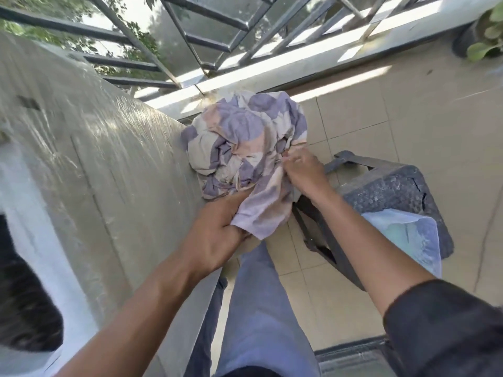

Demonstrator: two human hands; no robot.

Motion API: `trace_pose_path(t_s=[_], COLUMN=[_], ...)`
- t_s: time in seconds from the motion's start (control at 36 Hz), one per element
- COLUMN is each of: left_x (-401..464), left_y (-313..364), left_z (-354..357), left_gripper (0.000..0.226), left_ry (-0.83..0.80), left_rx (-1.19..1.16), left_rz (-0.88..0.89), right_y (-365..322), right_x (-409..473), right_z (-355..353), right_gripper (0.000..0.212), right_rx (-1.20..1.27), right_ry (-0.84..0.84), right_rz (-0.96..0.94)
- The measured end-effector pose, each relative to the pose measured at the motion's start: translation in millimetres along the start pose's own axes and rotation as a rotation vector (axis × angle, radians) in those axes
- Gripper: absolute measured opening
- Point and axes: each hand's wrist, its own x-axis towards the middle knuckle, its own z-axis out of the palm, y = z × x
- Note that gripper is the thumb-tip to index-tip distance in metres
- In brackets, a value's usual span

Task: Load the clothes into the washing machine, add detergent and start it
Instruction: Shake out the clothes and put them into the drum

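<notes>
Two hands grip one crumpled lilac, peach and cream patterned cloth at frame centre: left hand clutches its lower corner, right hand pinches its side, probably gathering it for the plastic-covered grey washing machine at left.

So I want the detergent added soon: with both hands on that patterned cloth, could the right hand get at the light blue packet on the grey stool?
Probably yes, once it lets go. The right hand grips the patterned cloth; the light blue packet lies uncovered on the grey stool beside that forearm.
</notes>
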Motion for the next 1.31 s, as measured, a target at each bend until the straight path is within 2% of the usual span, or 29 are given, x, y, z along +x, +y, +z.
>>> trace_pose_path(t_s=[0.08,0.14,0.19,0.28,0.42,0.5,0.58,0.67,0.83,0.94,1.06,1.19,1.31], left_x=[-2,-5,-8,-13,-24,-29,-34,-43,-62,-75,-89,-103,-114], left_y=[5,4,2,2,8,20,38,51,50,56,66,83,95], left_z=[-6,-10,-13,-15,-12,-11,-12,-15,-25,-34,-40,-48,-55], left_gripper=[0.035,0.029,0.023,0.043,0.045,0.035,0.03,0.033,0.025,0.051,0.061,0.077,0.081], left_ry=[-0.105,-0.158,-0.215,-0.241,-0.158,-0.121,-0.117,-0.107,0.096,0.302,0.471,0.468,0.463], left_rx=[0.033,0.113,0.207,0.385,0.435,0.407,0.403,0.402,0.395,0.356,0.331,0.376,0.431], left_rz=[-0.048,-0.09,-0.116,-0.138,-0.138,-0.138,-0.092,-0.065,-0.106,-0.159,-0.116,0.0,0.111], right_y=[-11,-18,-26,-38,-49,-52,-55,-64,-109,-134,-152,-184,-214], right_x=[33,49,58,63,56,44,27,2,-88,-139,-181,-229,-272], right_z=[19,33,45,60,62,56,48,37,-1,-20,-38,-67,-89], right_gripper=[0.037,0.052,0.056,0.067,0.042,0.034,0.006,0.013,0.013,0.029,0.016,0.014,0.015], right_rx=[-0.21,-0.522,-0.757,-0.826,-0.884,-0.789,-0.571,-0.314,0.033,0.14,0.265,0.48,0.648], right_ry=[0.025,0.063,0.053,-0.03,-0.127,-0.154,-0.181,-0.19,-0.275,-0.317,-0.336,-0.297,-0.286], right_rz=[-0.108,-0.207,-0.325,-0.385,-0.343,-0.293,-0.29,-0.332,-0.478,-0.543,-0.583,-0.628,-0.699])
